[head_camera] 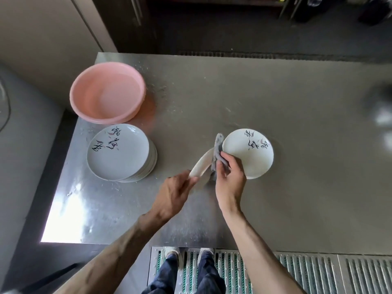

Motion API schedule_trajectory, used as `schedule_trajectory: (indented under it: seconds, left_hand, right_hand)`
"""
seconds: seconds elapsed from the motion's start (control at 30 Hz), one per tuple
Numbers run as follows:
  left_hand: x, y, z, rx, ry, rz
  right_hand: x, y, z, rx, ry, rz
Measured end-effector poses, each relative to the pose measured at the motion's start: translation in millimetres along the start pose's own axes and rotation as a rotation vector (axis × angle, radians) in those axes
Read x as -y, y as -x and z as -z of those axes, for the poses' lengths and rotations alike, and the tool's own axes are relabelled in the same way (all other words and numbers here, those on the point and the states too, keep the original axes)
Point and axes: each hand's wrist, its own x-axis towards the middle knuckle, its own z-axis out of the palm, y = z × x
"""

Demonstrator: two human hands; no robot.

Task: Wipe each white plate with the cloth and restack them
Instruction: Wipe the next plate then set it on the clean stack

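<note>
At frame centre, the left hand [176, 194] grips a tilted plate [201, 164] by its rim, fingers [184, 178] curled; the right hand [230, 179] pinches the grey cloth [218, 146] against it.

The right hand [230, 177] covers part of the flat plate [252, 153].

A worn steel table [265, 92] carries, left of the left hand's [174, 194] grip on a tilted plate [201, 164], a stack of white painted plates [118, 153], beyond that stack a pink basin [107, 92], just right of the grip a single white plate [250, 153], and far right a blurred shiny object [379, 107].
</note>
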Motion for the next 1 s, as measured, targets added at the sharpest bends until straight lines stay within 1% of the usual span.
schedule_trajectory:
  seconds: [0.07, 0.13, 0.17, 0.2, 0.23, 0.27, 0.33, 0.37, 0.4, 0.43, 0.53, 0.57, 0.6, 0.63, 0.77, 0.83, 0.93, 1.0]
  left_hand:
    - [-8.9, 1.9, 9.8, 0.022, 0.233, 0.080]
    - [-16.7, 3.4, 19.4, 0.081, 0.402, 0.136]
    - [-19.3, 5.3, 23.2, 0.112, 0.467, 0.154]
    - [-20.8, 8.1, 26.7, 0.141, 0.529, 0.173]
    - [-22.7, 11.3, 30.0, 0.166, 0.586, 0.192]
    - [-23.7, 15.0, 33.0, 0.185, 0.625, 0.211]
    - [-24.5, 22.6, 36.7, 0.203, 0.669, 0.245]
    - [-25.7, 25.4, 38.4, 0.206, 0.690, 0.254]
    - [-27.1, 27.9, 39.6, 0.205, 0.713, 0.260]
    - [-28.2, 29.1, 40.2, 0.198, 0.736, 0.265]
    - [-27.8, 31.5, 41.2, 0.154, 0.790, 0.284]
    - [-26.8, 32.6, 40.9, 0.145, 0.810, 0.289]
    - [-26.0, 34.1, 40.4, 0.134, 0.836, 0.293]
    - [-26.4, 35.4, 40.6, 0.124, 0.865, 0.296]
    - [-31.6, 38.7, 44.0, 0.082, 0.962, 0.290]
    - [-35.0, 38.6, 45.8, 0.061, 0.989, 0.283]
    - [-40.5, 39.0, 44.9, 0.044, 1.044, 0.286]
    - [-41.9, 40.4, 42.5, 0.044, 1.072, 0.300]
  right_hand:
    - [14.6, 8.6, -0.6, 0.087, 0.133, 0.202]
    - [23.1, 21.6, 2.2, 0.230, 0.293, 0.443]
    - [25.2, 24.6, 5.0, 0.295, 0.344, 0.532]
    - [27.7, 22.7, 8.9, 0.330, 0.374, 0.582]
    - [30.5, 16.4, 13.1, 0.331, 0.381, 0.594]
    - [34.4, 8.8, 16.8, 0.306, 0.373, 0.558]
    - [42.1, -4.5, 21.7, 0.242, 0.355, 0.404]
    - [47.0, -5.6, 21.7, 0.229, 0.361, 0.368]
    - [52.8, -1.4, 20.4, 0.237, 0.381, 0.382]
    - [57.2, 6.7, 17.8, 0.275, 0.394, 0.442]
    - [64.6, 34.6, 9.5, 0.464, 0.408, 0.711]
    - [66.1, 36.1, 9.1, 0.495, 0.412, 0.758]
    - [68.6, 32.4, 10.2, 0.494, 0.415, 0.765]
    - [71.6, 25.4, 12.7, 0.463, 0.413, 0.734]
    - [80.0, -4.8, 30.5, 0.264, 0.356, 0.395]
    - [78.6, -6.6, 37.5, 0.201, 0.314, 0.283]
    - [72.6, 16.9, 42.2, 0.106, 0.331, 0.209]
    - [69.5, 32.9, 43.4, 0.038, 0.379, 0.238]
